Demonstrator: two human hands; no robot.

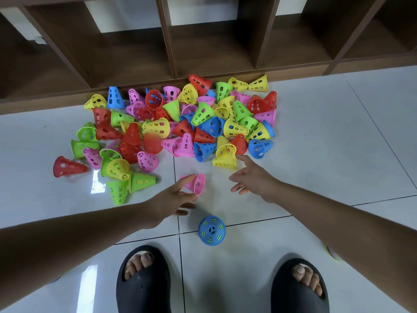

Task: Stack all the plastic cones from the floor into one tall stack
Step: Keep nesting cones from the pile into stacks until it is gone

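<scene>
**Left hand (173,199) closes on a pink cone (197,184)**

The fingers are spread, forefinger above and thumb below the cone, which lies on its side on the floor (316,143) near the pile (180,123). The right hand (250,175), also spread, holds nothing beside a yellow cone (225,160). It is best to pinch the cone firmly, turn it upright and seat it squarely on the blue cone (211,230). Green shows through that cone's holes, so one is likely nested beneath.

Single head-worn, wide-angle view, looking steeply down and forward at the pile of cones (180,123) on the floor (338,132). The sandals (142,288) lie nearer than the pile at the bottom edge, the shelf unit (209,48) beyond it.
</scene>
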